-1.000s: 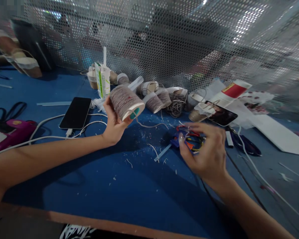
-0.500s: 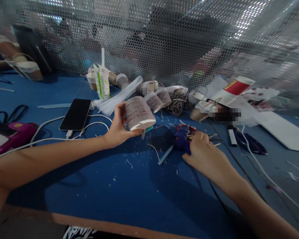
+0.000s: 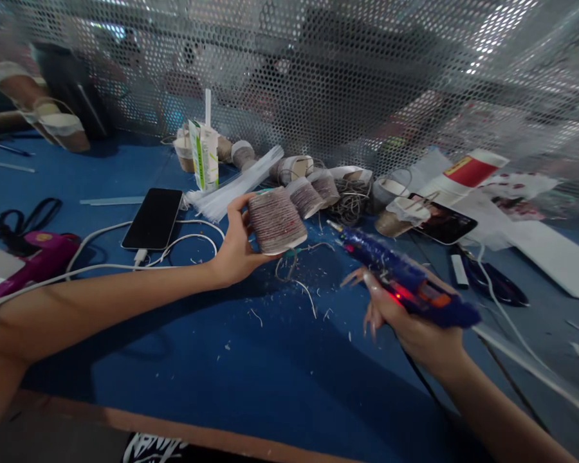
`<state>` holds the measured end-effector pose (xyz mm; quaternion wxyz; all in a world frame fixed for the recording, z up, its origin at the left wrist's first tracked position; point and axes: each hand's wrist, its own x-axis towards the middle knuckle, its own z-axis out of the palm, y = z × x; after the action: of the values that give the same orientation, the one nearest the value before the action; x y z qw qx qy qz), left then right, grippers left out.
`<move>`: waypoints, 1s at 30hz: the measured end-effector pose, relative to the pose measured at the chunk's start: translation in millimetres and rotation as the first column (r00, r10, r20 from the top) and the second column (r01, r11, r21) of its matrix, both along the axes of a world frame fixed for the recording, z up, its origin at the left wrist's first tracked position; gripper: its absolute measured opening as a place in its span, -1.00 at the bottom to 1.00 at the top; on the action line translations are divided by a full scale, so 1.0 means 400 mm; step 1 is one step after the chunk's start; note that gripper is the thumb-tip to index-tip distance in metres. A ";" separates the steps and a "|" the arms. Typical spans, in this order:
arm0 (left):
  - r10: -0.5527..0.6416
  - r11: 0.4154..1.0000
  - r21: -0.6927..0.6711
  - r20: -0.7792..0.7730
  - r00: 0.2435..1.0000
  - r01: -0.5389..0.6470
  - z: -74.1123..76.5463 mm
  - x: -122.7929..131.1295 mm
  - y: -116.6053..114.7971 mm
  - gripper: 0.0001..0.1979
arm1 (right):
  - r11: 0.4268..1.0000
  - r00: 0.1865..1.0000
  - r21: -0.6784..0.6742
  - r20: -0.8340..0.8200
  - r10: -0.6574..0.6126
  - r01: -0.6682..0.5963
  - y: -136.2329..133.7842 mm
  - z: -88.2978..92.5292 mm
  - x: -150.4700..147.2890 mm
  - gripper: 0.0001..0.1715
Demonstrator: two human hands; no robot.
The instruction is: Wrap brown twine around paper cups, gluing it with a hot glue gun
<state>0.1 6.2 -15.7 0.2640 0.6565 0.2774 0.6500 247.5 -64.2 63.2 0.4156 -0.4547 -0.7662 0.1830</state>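
Observation:
My left hand [image 3: 236,247] is closed round a paper cup wrapped in greyish-brown twine [image 3: 277,220], held tilted above the blue table [image 3: 174,360]. A loose end of twine [image 3: 287,267] hangs below the cup's rim. In my right hand [image 3: 405,321] is a dark blue hot glue gun [image 3: 400,273], its handle gripped and a red light glowing on it. Its nozzle points up and left, towards the cup but apart from it. The fingers of this hand are partly blurred.
Behind the cup lie white glue sticks [image 3: 241,183], a drink carton [image 3: 205,154], more twine-wrapped cups [image 3: 305,196] and a twine tangle [image 3: 350,199]. A phone [image 3: 153,218] with a white cable and a magenta glue gun [image 3: 43,257] are left; pliers-like tool [image 3: 495,280] right. Perforated metal [image 3: 289,83] stands behind.
My right hand has lifted the blue glue gun off the table and turned its nozzle towards the cup. The cup in my left hand has tilted slightly; the view has shifted a little.

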 end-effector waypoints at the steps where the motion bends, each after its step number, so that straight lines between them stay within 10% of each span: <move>1: 0.006 1.000 0.005 -0.008 1.000 -0.006 0.000 0.001 0.000 -0.14 | 0.998 1.000 -0.051 0.001 0.024 -0.024 -0.010 0.000 -0.006 -0.85; 30: -0.011 0.993 0.116 -0.030 0.999 0.015 0.003 -0.007 -0.005 -0.14 | 0.999 0.965 0.009 0.257 -0.046 0.045 -0.039 0.013 -0.051 -0.76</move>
<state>-2.7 4.4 -14.5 0.2256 0.6818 0.2387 0.6537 227.1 -80.0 68.2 0.3176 -0.4912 -0.8034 0.1117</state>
